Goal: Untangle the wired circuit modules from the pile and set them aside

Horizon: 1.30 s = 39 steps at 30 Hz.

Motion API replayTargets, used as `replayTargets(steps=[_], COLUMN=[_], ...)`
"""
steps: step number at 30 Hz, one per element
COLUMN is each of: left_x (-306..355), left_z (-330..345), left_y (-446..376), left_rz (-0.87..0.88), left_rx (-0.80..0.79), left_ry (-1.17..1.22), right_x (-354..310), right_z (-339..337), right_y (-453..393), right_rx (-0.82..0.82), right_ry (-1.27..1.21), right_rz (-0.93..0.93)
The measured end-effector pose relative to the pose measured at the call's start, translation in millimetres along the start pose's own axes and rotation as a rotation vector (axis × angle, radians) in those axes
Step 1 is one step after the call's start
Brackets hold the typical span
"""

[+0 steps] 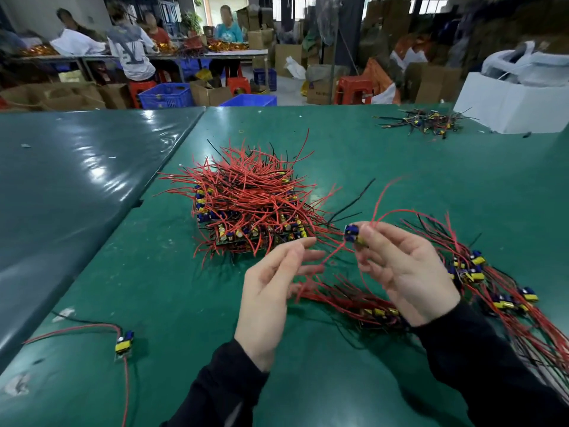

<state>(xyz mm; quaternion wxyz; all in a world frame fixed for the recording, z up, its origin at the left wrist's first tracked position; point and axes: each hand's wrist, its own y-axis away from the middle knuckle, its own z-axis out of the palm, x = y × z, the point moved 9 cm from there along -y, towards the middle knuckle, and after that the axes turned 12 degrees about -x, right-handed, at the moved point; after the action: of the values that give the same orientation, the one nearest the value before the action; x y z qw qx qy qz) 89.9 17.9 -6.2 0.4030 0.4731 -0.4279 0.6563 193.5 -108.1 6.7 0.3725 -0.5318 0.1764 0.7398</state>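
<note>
left hand open; right hand pinches module, pile just beyond.

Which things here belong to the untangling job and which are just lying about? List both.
Job:
- tangled pile of red-wired modules
- module pinched in the right hand
- left hand, open, at its wire
- sorted modules on the right
- single module at the left

Lying about:
- white box
- small far wire bundle
- blue crates
- red stools
</note>
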Motion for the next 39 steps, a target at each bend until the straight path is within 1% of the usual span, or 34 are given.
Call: replayTargets(steps=[2,4,8,11,14,16,18,21,24,27,29,30,32,34,36,37,39], left_x=[4,7,7,8,3,-2,-6,-11,-15,-13,-5,3,23,44,66,76,79], left_z=[5,9,6,1,2,4,5,4,-3,-15,-23,-28,-41,-49,-42,-29,4], left_y=[0,0,3,4,4,5,5,5,6,6,5,5,10,21,34,39,42], left_rz=[0.014,0.041,0.06,0.053,-0.019,-0.078,-0.121,-0.173,-0.21,-0.19,-0.123,-0.05,0.158,0.375,0.557,0.625,0.7], left_rx=[-0.052,-0.06,0.018,0.056,0.036,0.008,-0.001,0.008,0.076,0.152,0.189,0.226,0.336,0.426,0.434,0.39,0.225], left_ry=[0.007,-0.034,-0.075,-0.121,0.012,0.095,0.152,0.154,0.159,0.208,0.238,0.238,0.212,0.127,-0.115,-0.266,-0.555], right_x=[3,5,3,-1,-2,1,3,7,5,-4,-13,-17,-24,-27,-23,-19,-12], right_z=[5,14,24,29,26,24,25,25,17,13,6,1,-9,-9,1,8,17], right_y=[2,3,7,9,10,9,8,7,5,4,4,4,4,4,4,5,7], right_rx=[-0.021,-0.082,-0.148,-0.163,-0.116,-0.09,-0.114,-0.164,-0.099,-0.049,0.012,0.053,0.121,0.116,0.041,-0.006,-0.069], right_ry=[0.076,0.155,0.323,0.43,0.419,0.406,0.407,0.414,0.339,0.339,0.379,0.402,0.474,0.535,0.593,0.615,0.641], right_rz=[0.012,0.017,-0.027,-0.089,-0.146,-0.15,-0.133,-0.108,-0.115,-0.151,-0.183,-0.199,-0.225,-0.232,-0.214,-0.197,-0.166])
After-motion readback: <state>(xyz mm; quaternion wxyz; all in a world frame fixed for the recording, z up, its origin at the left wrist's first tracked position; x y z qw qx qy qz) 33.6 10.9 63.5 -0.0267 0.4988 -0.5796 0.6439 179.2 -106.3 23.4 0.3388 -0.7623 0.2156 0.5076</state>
